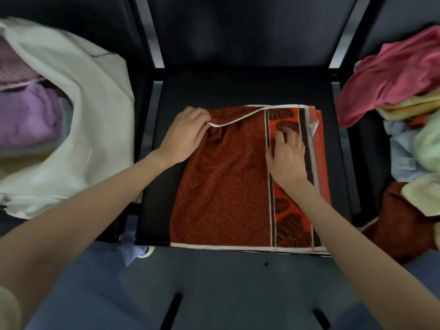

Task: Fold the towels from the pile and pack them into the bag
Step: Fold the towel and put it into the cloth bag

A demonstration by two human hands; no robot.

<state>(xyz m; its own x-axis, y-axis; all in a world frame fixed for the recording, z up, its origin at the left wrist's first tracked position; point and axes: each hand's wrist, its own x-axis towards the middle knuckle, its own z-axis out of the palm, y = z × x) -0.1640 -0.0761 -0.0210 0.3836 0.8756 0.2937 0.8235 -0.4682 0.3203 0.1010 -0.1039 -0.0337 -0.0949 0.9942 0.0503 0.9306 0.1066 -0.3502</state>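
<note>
While the rust-red terry towel with a white hem and an orange leaf-print band (221, 186) lies part-folded on the black seat (238, 91) at centre frame, I pinch its turned white edge with my left hand (185, 136), apparently to square that corner. My right hand (287, 156) presses spread fingers on the printed band, pinning the layers. At the left edge the cream cloth bag (95, 91) gapes, packed towels inside; the unfolded pile (392, 79) waits at right.
</note>
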